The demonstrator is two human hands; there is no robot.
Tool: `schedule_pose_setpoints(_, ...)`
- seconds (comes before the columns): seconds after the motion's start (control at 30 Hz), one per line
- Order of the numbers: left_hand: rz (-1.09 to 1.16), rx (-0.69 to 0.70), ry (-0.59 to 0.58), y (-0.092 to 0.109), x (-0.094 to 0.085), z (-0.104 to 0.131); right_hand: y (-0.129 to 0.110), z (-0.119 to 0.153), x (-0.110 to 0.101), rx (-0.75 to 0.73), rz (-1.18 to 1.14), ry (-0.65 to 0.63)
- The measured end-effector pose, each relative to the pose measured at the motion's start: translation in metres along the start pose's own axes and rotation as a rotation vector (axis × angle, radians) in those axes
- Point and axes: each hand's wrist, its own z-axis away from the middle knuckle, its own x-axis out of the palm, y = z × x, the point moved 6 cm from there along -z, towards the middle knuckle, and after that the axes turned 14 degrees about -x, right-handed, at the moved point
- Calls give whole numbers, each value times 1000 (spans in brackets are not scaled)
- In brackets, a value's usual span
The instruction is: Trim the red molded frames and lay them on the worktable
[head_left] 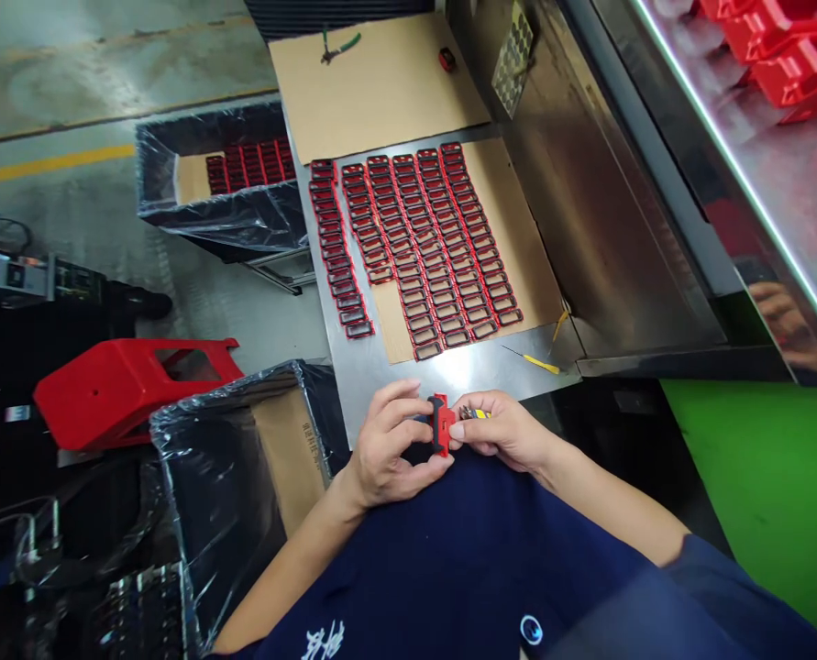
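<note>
Just over the near edge of the table, my left hand (387,445) grips a small red and black plastic part (444,426) between its fingers and thumb. The part is held on edge in front of my body. My right hand (511,429) is closed on a small yellow and metal tool (478,414), mostly hidden in its fingers. Its thumb tip touches the red side of the part. Beyond my hands, long rows of similar red and black rectangular frames (436,257) lie on cardboard and bare metal of the table (373,367).
A yellow-handled pick (540,364) lies near the table's right corner. Green-handled cutters (340,46) rest on the far cardboard (380,92). Plastic-lined bins (222,215) stand left. A metal wall (573,183) bounds the right, with red parts (793,64) on a ledge.
</note>
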Motion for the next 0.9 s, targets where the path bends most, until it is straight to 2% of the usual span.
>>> schedule_pose_setpoints(0.07, 109, -45, -94, -7, 8, 2, 4, -3, -2, 28, 4, -12)
schedule_pose_setpoints(0.13, 256, -197, -162, -26, 16, 6, 11, -7, -8, 50, 20, -9)
schedule_pose_setpoints(0.23, 434, -618, -83, -80, 21, 17, 26, -19, -30, 38, 143, 75)
schedule_pose_setpoints(0.33, 481, -852, 40, -134, 12, 27, 47, -33, -69, 13, 344, 263)
schedule_pose_setpoints(0.47, 488, -1024, 169, -192, -18, 35, 83, -43, -115, 22, 482, 399)
schedule_pose_setpoints(0.57, 506, -1142, 272, -230, -50, 33, 103, -41, -137, 14, 565, 480)
schedule_pose_setpoints(0.73, 503, -1326, 532, -296, -107, 15, 114, -41, -152, 19, 635, 523)
schedule_pose_setpoints(0.8, 491, -1376, 604, -318, -121, 11, 115, -44, -157, 44, 641, 528)
schedule_pose_setpoints(0.9, 431, -1384, 633, -338, -131, -4, 115, -48, -162, 81, 629, 548)
